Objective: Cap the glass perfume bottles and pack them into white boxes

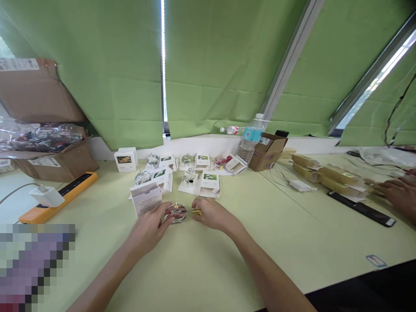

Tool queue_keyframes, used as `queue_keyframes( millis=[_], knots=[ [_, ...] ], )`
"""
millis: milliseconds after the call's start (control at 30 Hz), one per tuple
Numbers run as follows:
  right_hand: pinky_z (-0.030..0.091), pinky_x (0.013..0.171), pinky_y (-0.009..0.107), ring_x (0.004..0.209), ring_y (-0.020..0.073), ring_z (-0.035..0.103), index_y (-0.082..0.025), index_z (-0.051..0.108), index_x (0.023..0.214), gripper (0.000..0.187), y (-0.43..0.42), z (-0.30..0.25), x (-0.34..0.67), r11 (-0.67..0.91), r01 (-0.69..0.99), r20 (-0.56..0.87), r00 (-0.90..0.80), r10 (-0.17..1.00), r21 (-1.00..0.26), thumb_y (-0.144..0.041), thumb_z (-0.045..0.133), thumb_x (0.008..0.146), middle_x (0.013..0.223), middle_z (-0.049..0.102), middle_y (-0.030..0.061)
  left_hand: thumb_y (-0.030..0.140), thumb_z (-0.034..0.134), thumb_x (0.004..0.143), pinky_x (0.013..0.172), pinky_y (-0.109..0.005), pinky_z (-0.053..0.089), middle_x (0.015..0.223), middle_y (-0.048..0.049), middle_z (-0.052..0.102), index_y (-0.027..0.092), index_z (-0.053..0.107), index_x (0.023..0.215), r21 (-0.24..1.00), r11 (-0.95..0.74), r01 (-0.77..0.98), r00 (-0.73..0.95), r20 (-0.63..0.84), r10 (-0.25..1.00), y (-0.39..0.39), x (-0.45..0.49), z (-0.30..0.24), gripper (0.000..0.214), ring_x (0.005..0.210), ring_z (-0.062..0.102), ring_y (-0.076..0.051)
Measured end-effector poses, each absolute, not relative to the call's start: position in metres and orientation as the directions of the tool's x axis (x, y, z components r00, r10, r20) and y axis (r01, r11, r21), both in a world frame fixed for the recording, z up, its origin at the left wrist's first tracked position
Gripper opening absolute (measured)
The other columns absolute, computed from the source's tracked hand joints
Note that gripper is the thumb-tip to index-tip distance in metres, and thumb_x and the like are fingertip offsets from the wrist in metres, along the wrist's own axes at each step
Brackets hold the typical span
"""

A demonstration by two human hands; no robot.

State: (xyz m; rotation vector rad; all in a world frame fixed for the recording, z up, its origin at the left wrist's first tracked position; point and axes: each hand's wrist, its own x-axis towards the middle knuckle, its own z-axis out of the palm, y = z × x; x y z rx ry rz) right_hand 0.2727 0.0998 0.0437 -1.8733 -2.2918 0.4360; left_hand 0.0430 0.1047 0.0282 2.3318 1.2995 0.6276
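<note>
Between my hands, a round glass bottle (176, 213) with red contents and a small gold neck rests on the pale green table. My left hand (152, 223) grips its left side between thumb and fingers. Just to the right of the bottle, my right hand (209, 213) is closed around a small gold cap (196, 212), apart from the neck. An opened white box (146, 200) stands behind my left hand. Farther back, several similar glass bottles, such as a clear one (189, 176), sit beside opened white boxes, one with a green picture (210, 182).
At left are an orange power strip (73, 193) with a white adapter (47, 197) and a cardboard box (58, 162). A water bottle (248, 141) leans by a brown box (268, 151). On the right lie yellowish packs (338, 177), a black strip (360, 209) and another person's hand (398, 190).
</note>
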Motion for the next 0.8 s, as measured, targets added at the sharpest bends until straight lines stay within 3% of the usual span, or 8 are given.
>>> queue_keyframes(
  millis=[67, 233, 367, 533, 800],
  knots=[
    [0.03, 0.06, 0.023, 0.082, 0.017, 0.056, -0.018, 0.061, 0.102, 0.024, 0.1, 0.043, 0.275, 0.194, 0.926, -0.048, -0.22, 0.974, -0.323, -0.026, 0.059, 0.079, 0.095, 0.065, 0.0058, 0.038, 0.037, 0.094, 0.058, -0.027, 0.04, 0.07, 0.0012, 0.066, 0.027, 0.052, 0.117, 0.542, -0.49, 0.683, 0.469, 0.19, 0.863, 0.105, 0.043, 0.028, 0.03, 0.061, 0.061, -0.019],
    [0.032, 0.06, 0.023, 0.078, 0.0167, 0.057, -0.019, 0.063, 0.094, 0.019, 0.102, 0.043, 0.282, 0.204, 0.925, -0.027, -0.224, 0.974, -0.321, -0.033, 0.058, 0.082, 0.09, 0.065, 0.0054, 0.039, 0.037, 0.094, 0.058, -0.026, 0.041, 0.076, 0.0009, 0.068, 0.029, 0.052, 0.117, 0.54, -0.487, 0.687, 0.463, 0.193, 0.865, 0.104, 0.043, 0.028, 0.029, 0.062, 0.061, -0.018],
    [0.031, 0.06, 0.023, 0.08, 0.0175, 0.057, -0.019, 0.063, 0.094, 0.019, 0.102, 0.044, 0.287, 0.187, 0.936, -0.016, -0.2, 0.98, -0.298, -0.034, 0.058, 0.083, 0.09, 0.065, 0.0057, 0.042, 0.038, 0.093, 0.058, -0.027, 0.042, 0.092, -0.0004, 0.069, 0.03, 0.052, 0.116, 0.502, -0.489, 0.714, 0.445, 0.214, 0.87, 0.104, 0.043, 0.027, 0.03, 0.061, 0.061, -0.017],
    [0.028, 0.058, 0.024, 0.079, 0.0188, 0.057, -0.018, 0.061, 0.096, 0.016, 0.103, 0.041, 0.291, 0.121, 0.963, -0.018, -0.129, 0.991, -0.24, -0.023, 0.06, 0.081, 0.089, 0.064, 0.0072, 0.047, 0.045, 0.089, 0.057, -0.027, 0.043, 0.106, -0.0009, 0.067, 0.03, 0.054, 0.114, 0.438, -0.485, 0.757, 0.396, 0.283, 0.873, 0.104, 0.042, 0.026, 0.031, 0.066, 0.064, -0.018],
    [0.023, 0.056, 0.026, 0.077, 0.0186, 0.055, -0.018, 0.059, 0.077, 0.005, 0.106, 0.038, 0.295, 0.097, 0.977, -0.029, -0.104, 0.994, -0.188, -0.013, 0.059, 0.077, 0.081, 0.063, 0.0056, 0.047, 0.041, 0.091, 0.057, -0.027, 0.044, 0.111, -0.0018, 0.066, 0.029, 0.056, 0.112, 0.415, -0.471, 0.779, 0.365, 0.312, 0.877, 0.102, 0.043, 0.029, 0.031, 0.065, 0.063, -0.017]
  ],
)
